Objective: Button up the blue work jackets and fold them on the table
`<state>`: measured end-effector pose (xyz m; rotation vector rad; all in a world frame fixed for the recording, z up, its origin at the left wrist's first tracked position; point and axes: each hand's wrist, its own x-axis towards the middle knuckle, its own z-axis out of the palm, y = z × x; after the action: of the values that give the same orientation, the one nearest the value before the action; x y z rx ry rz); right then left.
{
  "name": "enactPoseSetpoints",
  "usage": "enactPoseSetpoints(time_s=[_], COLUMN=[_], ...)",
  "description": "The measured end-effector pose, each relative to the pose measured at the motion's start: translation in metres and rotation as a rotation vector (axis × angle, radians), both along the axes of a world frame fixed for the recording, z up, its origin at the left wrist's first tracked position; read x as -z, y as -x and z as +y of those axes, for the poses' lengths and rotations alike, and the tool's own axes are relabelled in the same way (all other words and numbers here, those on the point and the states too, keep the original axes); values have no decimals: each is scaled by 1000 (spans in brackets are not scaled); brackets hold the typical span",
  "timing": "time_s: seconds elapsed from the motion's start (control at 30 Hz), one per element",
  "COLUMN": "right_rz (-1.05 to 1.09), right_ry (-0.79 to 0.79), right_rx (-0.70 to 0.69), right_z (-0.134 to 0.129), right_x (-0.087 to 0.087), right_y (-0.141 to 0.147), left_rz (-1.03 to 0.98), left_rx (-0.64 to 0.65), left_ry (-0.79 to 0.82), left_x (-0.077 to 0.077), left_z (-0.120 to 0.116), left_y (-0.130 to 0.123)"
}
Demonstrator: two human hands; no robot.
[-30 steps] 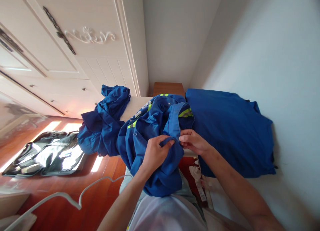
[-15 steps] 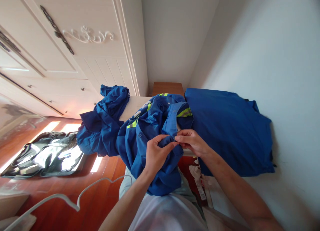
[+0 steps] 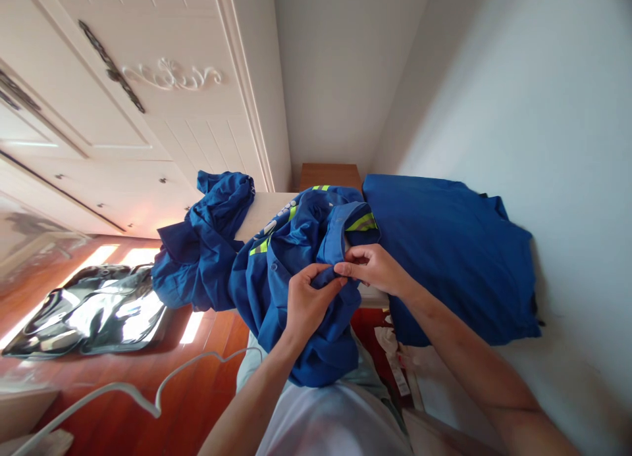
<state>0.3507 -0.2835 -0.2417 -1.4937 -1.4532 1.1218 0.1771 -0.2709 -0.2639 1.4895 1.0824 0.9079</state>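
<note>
A blue garment point(image 3: 301, 245) with yellow-green reflective strips lies bunched over my lap and a narrow pale surface. My left hand point(image 3: 310, 299) pinches its cloth between thumb and fingers. Close beside it, my right hand point(image 3: 372, 268) grips the edge near the lighter blue band point(image 3: 333, 235). The fingertips of both hands nearly meet; whatever detail lies between them is hidden. A button point(image 3: 274, 266) shows on the cloth left of my hands.
More crumpled blue clothing point(image 3: 197, 252) lies to the left, and a flat blue pile point(image 3: 454, 258) to the right by the wall. An open suitcase point(image 3: 99, 308) rests on the red floor. A white cable point(image 3: 158, 403) curves at lower left.
My right hand has shifted slightly left and up, its thumb now further over the cloth edge. My left hand stays nearly in place, still pinching the cloth.
</note>
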Motion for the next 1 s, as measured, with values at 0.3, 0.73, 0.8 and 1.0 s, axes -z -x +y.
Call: enactPoseSetpoints(time_s=[0.3, 0.73, 0.8, 1.0], right_rz=[303, 467, 475, 654], right_ry=[69, 186, 148, 179], right_rx=[129, 300, 328, 304], right_z=[-2, 16, 15, 2], right_x=[24, 41, 55, 79], right_y=[5, 1, 7, 12], left_rz=[-259, -282, -315, -295], left_rx=[-76, -69, -25, 50], left_ry=[88, -37, -37, -28], left_x=[10, 16, 13, -2], left_z=[-7, 13, 15, 23], left_y=[-7, -19, -21, -17])
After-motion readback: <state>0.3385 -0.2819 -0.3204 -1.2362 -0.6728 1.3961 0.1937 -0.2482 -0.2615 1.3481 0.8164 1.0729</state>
